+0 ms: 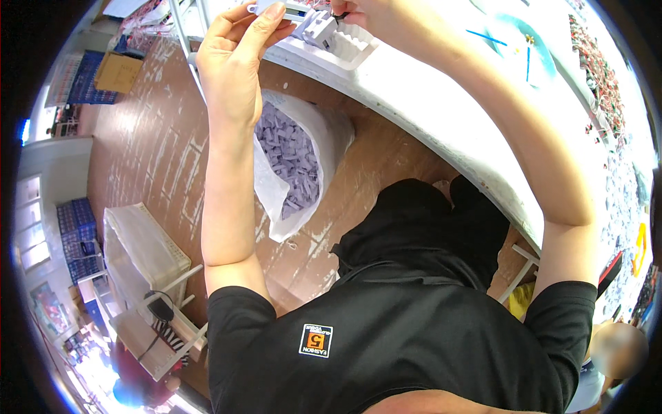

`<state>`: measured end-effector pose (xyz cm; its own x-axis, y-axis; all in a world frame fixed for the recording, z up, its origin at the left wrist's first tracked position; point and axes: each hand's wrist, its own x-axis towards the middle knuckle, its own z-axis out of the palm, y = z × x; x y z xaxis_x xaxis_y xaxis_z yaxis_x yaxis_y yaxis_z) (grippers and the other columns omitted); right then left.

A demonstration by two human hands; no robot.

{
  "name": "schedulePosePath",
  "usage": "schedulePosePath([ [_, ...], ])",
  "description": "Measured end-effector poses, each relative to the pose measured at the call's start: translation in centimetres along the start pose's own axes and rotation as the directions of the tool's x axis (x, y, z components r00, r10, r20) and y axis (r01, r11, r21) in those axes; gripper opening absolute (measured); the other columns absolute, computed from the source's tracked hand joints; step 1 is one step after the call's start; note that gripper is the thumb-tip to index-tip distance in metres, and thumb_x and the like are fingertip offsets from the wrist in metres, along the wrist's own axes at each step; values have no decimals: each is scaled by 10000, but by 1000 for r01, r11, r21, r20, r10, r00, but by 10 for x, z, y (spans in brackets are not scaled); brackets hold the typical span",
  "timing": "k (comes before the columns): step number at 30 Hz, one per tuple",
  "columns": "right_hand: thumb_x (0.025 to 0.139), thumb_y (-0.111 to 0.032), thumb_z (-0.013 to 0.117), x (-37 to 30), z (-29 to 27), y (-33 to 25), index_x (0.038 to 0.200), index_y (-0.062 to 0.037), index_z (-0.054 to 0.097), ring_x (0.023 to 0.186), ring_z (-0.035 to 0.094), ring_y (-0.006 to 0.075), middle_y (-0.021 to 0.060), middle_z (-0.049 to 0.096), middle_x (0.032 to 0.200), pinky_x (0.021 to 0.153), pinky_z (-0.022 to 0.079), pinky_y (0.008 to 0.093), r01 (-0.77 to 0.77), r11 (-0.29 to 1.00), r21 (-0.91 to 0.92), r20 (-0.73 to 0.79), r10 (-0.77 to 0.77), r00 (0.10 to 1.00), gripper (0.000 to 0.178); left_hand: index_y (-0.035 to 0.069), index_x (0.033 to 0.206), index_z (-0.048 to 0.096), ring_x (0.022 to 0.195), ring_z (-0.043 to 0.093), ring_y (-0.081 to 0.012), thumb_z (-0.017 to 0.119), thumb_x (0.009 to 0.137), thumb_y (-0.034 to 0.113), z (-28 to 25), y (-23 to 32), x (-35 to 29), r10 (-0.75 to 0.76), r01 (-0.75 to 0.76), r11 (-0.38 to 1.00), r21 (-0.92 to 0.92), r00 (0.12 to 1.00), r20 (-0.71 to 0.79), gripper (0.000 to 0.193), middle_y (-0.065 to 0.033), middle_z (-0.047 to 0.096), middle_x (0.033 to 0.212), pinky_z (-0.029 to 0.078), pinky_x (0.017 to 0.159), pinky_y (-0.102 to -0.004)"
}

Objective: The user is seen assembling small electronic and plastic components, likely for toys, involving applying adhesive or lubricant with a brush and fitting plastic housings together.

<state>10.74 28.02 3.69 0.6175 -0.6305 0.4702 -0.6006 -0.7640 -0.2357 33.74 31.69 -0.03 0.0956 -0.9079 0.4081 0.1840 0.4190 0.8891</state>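
At the top of the view my left hand [238,58] pinches a pale plastic part [295,10] with a small loop at one end, between thumb and fingers. My right hand [369,15] is closed just to the right, its fingertips on a small black piece [339,17] that I cannot make out further. Between the hands, grey plastic blocks [318,29] sit at the left end of a white ridged tray [358,56] on the white table [441,103]. The picture's upper edge cuts off part of both hands and the pale part.
Below the table's left side stands a white bag [334,134] filled with small grey plastic pieces [293,162]. Red and white parts [596,76] lie heaped at the right. A white crate [141,248], a chair [148,338] and a cardboard box [117,72] stand left. Another person [614,352] is at lower right.
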Motion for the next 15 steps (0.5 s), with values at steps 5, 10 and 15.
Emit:
schedulePosePath([
  [5, 848, -166, 681, 3, 3, 13, 945, -109, 681, 719, 692, 362, 144, 697, 763, 656, 529, 463, 87, 988, 131, -93, -75, 993, 112, -36, 1166, 595, 996, 714, -245, 652, 969, 16, 1, 0, -1, -21, 21, 1000, 1, 1000, -9, 212, -137, 696, 1071, 598, 941, -422],
  [10, 841, -149, 676, 16, 14, 23, 927, -103, 696, 769, 696, 348, 145, 701, 784, 678, 524, 450, -44, 993, -112, 254, 71, 965, 100, -37, 1171, 589, 1007, 709, -226, 668, 964, 32, 0, -1, -7, -38, 38, 999, 20, 999, -22, 232, -143, 693, 1094, 599, 929, -408],
  [15, 838, -126, 659, 20, -3, 17, 911, -77, 698, 780, 698, 333, 136, 704, 784, 698, 526, 429, -9, 1000, -17, 286, 13, 958, 96, -43, 1141, 608, 942, 715, -213, 705, 941, 39, 13, 3, -14, -47, 48, 998, 37, 998, -40, 237, -132, 701, 1025, 598, 887, -369],
])
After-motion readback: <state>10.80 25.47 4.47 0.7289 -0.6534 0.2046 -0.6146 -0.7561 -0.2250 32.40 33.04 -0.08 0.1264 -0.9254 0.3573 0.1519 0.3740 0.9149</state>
